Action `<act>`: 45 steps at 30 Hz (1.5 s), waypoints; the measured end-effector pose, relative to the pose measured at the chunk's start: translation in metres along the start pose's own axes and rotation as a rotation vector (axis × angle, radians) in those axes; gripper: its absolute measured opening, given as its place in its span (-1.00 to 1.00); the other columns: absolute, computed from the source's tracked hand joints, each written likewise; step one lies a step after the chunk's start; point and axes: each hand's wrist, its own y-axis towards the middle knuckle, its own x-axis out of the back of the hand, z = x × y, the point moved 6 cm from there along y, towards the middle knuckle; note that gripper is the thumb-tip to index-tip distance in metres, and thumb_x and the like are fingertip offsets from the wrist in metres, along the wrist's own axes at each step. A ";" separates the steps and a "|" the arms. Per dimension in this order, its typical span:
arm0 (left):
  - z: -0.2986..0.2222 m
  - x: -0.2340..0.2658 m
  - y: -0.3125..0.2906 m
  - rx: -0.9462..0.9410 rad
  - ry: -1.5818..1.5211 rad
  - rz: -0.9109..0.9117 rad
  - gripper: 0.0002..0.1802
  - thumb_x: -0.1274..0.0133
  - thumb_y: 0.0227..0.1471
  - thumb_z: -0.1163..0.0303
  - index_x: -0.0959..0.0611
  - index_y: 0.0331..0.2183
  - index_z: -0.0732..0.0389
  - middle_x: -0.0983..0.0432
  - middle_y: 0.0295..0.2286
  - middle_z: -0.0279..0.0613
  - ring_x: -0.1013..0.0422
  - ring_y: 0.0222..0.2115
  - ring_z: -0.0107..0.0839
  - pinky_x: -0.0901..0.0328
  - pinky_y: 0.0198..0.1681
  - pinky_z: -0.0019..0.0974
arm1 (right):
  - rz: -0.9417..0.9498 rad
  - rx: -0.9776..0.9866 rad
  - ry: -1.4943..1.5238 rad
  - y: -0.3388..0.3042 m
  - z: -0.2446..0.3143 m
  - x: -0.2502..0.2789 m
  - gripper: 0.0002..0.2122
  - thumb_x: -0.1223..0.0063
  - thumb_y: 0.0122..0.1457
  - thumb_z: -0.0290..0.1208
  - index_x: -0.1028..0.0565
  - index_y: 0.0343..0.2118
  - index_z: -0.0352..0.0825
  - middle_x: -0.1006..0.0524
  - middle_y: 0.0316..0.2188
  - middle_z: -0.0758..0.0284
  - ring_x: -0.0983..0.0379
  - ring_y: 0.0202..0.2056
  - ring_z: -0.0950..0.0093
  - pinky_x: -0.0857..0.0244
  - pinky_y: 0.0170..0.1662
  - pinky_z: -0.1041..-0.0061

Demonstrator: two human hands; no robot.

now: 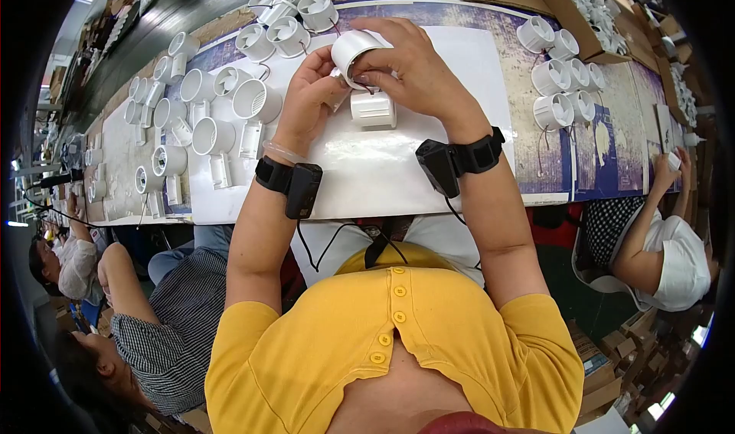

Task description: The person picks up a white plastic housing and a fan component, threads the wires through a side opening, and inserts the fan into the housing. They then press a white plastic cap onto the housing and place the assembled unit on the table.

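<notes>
Over the white sheet, a white cylindrical housing (352,45) is held tilted between my two hands. My left hand (308,101) is closed on its left lower side, with thumb and fingers pinched near the rim. From the right, my right hand (413,72) curls over the housing, its fingers at the opening and partly hiding it. A thin dark red wire shows by the fingertips. Just below sits a white ribbed part (374,110), close under the housing; whether they are joined is hidden.
On the left stand many white cup-shaped housings (213,136) with rectangular bases. Fan-like white units (287,36) with wires cluster at the back, and more (553,77) at the right. A cardboard box (570,13) of white parts is at back right. Other people sit on both sides.
</notes>
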 end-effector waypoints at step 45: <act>-0.003 -0.010 -0.004 -0.014 0.088 -0.033 -0.42 -0.04 0.05 0.52 -0.19 0.07 0.37 -0.35 -0.11 -0.08 -0.38 -0.13 -0.38 -0.36 -0.05 -0.36 | 0.023 -0.010 0.090 -0.002 -0.014 -0.003 -0.85 -0.26 -0.14 -0.46 -0.63 -0.42 -0.19 -0.38 0.08 0.44 -0.10 0.18 0.28 -0.03 0.20 0.30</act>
